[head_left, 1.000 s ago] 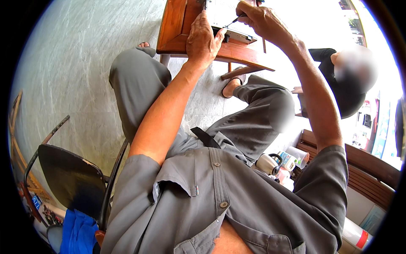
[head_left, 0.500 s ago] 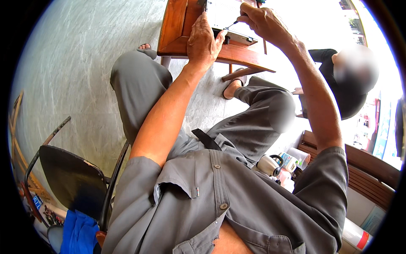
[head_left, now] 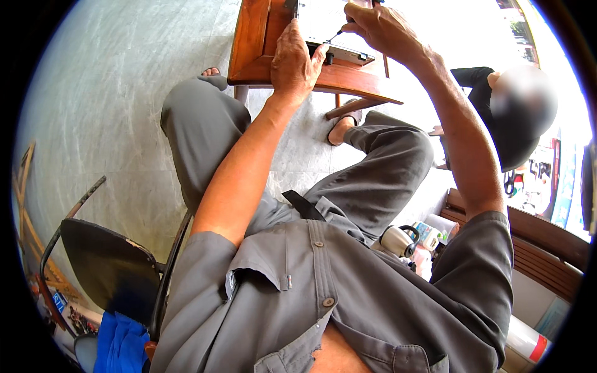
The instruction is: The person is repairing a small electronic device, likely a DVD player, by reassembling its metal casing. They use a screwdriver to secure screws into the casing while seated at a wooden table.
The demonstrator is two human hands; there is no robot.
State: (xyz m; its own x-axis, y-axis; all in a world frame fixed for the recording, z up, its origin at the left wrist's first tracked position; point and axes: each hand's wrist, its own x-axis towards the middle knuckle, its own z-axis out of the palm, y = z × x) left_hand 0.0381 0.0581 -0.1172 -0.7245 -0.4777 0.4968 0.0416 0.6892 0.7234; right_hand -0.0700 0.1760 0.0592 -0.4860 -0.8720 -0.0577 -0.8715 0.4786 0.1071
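Note:
A flat, pale metal-cased device (head_left: pixel 351 55) lies on the brown wooden table (head_left: pixel 252 53) at the top of the view; its far part is washed out by glare. My left hand (head_left: pixel 291 67) rests against its near left corner, fingers stretched out and thumb spread along the front edge. A thin-shafted screwdriver (head_left: pixel 335 35) is gripped in my right hand (head_left: pixel 387 32), which hides most of the handle. The shaft slants down to the left, with its tip at the device's edge beside my left thumb. Whether it sits in a screw is too small to tell.
To the right sits a person in black (head_left: pixel 519 146). A worn black chair (head_left: pixel 112 261) with blue cloth (head_left: pixel 121 342) stands at lower left. A kettle (head_left: pixel 396 241) and several containers are beside my right side, near a slatted wooden bench (head_left: pixel 541 258).
The view has shifted slightly, and the table and device appear a little further left. Both hands keep their places at the device, the screwdriver still in my right hand.

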